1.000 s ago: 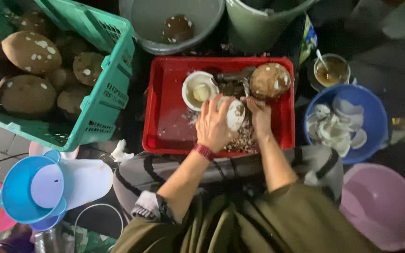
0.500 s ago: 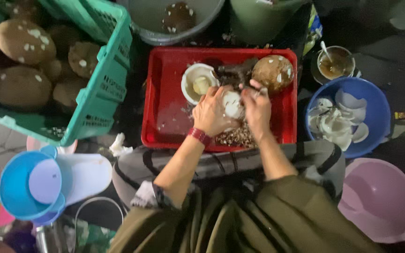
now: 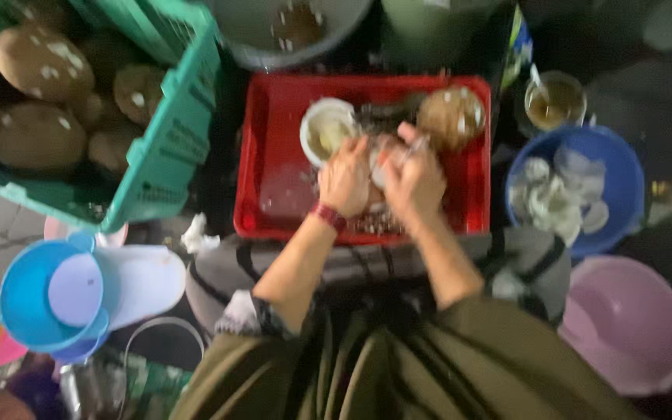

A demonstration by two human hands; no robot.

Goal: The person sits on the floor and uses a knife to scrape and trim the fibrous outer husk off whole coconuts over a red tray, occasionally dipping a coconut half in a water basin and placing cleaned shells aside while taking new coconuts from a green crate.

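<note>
**Both hands closed on a pale piece over the red tray**

Far left of the grip I saw a blue scoop point(image 3: 48, 292), and above it a green crate point(image 3: 166, 128) of brown coconuts point(image 3: 36, 62). My left hand point(image 3: 345, 180), a red band at its wrist, and my right hand point(image 3: 415, 177) were pressed together around a whitish coconut piece point(image 3: 378, 162), fingers curled on it; blur hid exactly how. They hovered over the red tray point(image 3: 274, 155). A white bowl point(image 3: 324, 128) sat just up-left of the grip, a husked coconut point(image 3: 449, 117) just up-right. Well right lay a blue basin point(image 3: 573, 190) of white pieces, with a pink basin point(image 3: 624, 323) below.
</note>
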